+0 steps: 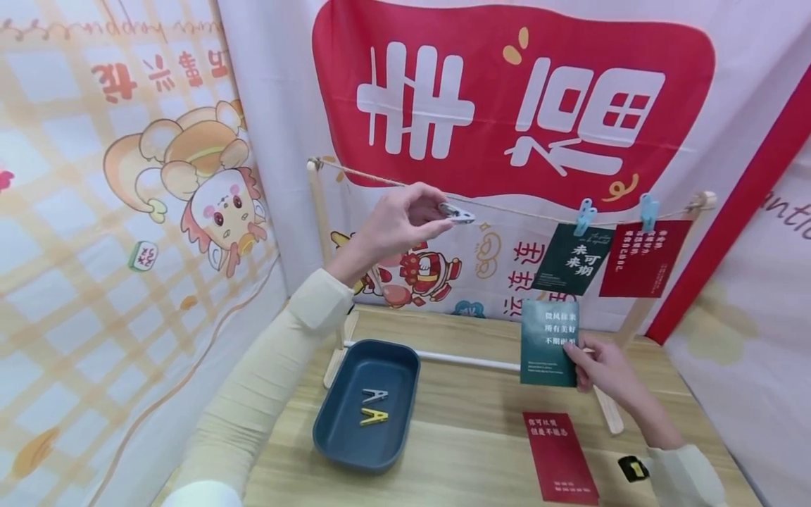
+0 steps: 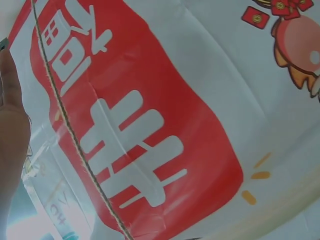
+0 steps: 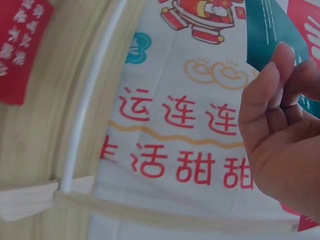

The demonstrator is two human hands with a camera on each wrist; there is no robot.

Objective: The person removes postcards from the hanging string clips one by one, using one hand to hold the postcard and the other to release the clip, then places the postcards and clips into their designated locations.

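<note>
At the far left on the counter [image 1: 469, 451], loose inside a blue tray [image 1: 362, 370], a grey peg [image 1: 375, 395] beside a yellow peg [image 1: 374, 416], probably put within those walls to prevent scattering. Next, lifted in the left hand [image 1: 412, 217] to about the height of the cord [image 1: 519, 211], a silver peg [image 1: 459, 214], pinched between thumb and fingers, apparently by one end to leave the other free (touching the cord or not, impossible to tell). Farther right, flat on the counter, a red card [image 1: 560, 458]; beyond it, upright in the right hand [image 1: 602, 366], a teal card [image 1: 548, 331], pinched near the lower right corner, likely to leave the top edge and most lettering uncovered. Above, hanging from the cord by light blue pegs [image 1: 586, 217], a dark green card [image 1: 570, 264], then a second red card [image 1: 643, 260] near the right post [image 1: 638, 317]. In the left wrist view, twisted strands of cord up close, but no tray. In the right wrist view, fingertips pressed together on teal, plus a row of red characters [image 3: 195, 165] largely hidden behind cards in the head view.
</note>
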